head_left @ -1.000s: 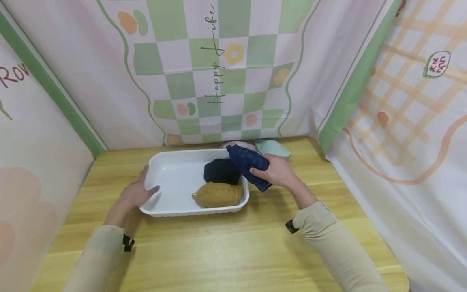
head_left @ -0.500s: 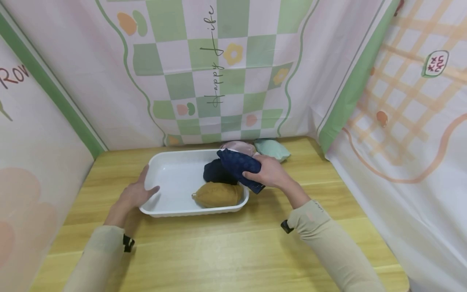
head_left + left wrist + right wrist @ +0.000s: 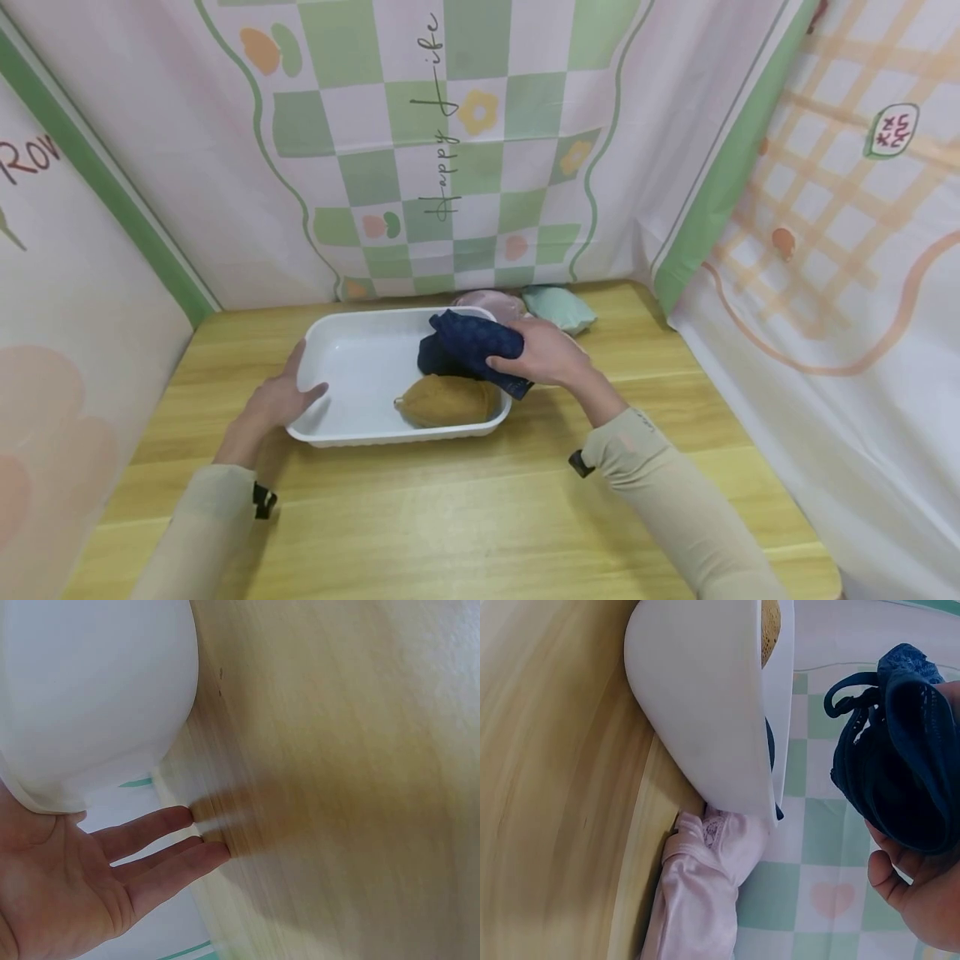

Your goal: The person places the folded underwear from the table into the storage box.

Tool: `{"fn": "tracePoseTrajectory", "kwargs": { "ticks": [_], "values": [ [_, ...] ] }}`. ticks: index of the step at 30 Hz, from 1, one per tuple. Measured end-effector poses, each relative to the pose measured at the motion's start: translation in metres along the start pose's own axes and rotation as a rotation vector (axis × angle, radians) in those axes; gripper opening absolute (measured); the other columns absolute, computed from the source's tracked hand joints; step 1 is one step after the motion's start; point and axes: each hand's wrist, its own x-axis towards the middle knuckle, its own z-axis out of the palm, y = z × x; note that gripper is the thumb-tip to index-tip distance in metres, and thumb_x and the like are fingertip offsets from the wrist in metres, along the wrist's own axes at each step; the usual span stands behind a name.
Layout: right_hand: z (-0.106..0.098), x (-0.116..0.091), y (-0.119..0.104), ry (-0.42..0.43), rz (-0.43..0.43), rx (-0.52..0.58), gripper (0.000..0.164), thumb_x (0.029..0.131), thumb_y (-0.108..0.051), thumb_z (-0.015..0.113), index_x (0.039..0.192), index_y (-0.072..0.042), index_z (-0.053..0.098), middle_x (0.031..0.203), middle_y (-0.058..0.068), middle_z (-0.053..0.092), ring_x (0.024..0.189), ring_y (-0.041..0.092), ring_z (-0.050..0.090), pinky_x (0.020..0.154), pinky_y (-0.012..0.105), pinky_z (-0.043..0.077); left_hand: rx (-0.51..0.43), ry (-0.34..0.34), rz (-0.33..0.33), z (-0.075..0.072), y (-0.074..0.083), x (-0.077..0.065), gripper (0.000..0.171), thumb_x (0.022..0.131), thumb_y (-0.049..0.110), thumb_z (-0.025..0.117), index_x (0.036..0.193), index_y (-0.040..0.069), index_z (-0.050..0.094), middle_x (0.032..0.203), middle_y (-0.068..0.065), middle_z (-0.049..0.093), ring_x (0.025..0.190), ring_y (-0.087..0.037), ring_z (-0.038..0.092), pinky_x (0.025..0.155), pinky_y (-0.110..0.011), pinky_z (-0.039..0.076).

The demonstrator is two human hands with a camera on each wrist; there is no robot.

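Observation:
My right hand (image 3: pixel 551 354) grips a folded navy bra (image 3: pixel 476 340) over the right end of a white tray (image 3: pixel 356 367). In the right wrist view, the bra's hollow cup and a loose strap (image 3: pixel 845 694) show. Under it in the tray lies a black folded piece (image 3: pixel 432 358), mostly covered. A mustard-tan folded bra (image 3: pixel 442 404) lies in front of that one. At the tray's left end rests my left hand (image 3: pixel 277 400), thumb over the rim. Its other fingers (image 3: pixel 169 877) extend straight along the outside, tips at the table.
Behind the tray's right end lie a pink satin bra (image 3: pixel 487 302) with lace and a mint-green folded piece (image 3: pixel 558 308). Printed curtains (image 3: pixel 525 167) hang at the back and both sides of the wooden table (image 3: pixel 450 517).
My right hand has carried the navy bra leftward from the tray's right edge to over the black piece. More of the pink bra shows behind. My left hand and the tray stay put.

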Motion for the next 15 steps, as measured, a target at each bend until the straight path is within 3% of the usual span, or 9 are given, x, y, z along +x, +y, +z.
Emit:
{"fn": "tracePoseTrajectory", "kwargs": {
  "ticks": [8,15],
  "values": [
    [0.002,0.004,-0.009,-0.014,-0.037,-0.109,0.080,0.083,-0.066,0.064,0.138,-0.009,0.058,0.141,0.014,0.060,0.130,0.034,0.056,0.107,0.050,0.047,0.006,0.010,0.009,0.000,-0.001,0.002,0.100,0.099,0.061,0.043,0.156,0.016,-0.027,0.144,-0.043,0.040,0.115,-0.058,0.056,0.094,-0.064,0.048],
    [0.011,0.009,-0.017,0.040,-0.137,-0.117,0.064,0.080,-0.059,0.071,0.119,-0.008,0.066,0.118,0.009,0.070,0.105,0.027,0.067,0.092,0.044,0.054,0.006,0.009,0.006,0.001,-0.002,0.002,0.100,0.099,0.061,0.043,0.156,0.017,-0.026,0.141,-0.043,0.043,0.111,-0.056,0.058,0.091,-0.062,0.050]
  ]
}}
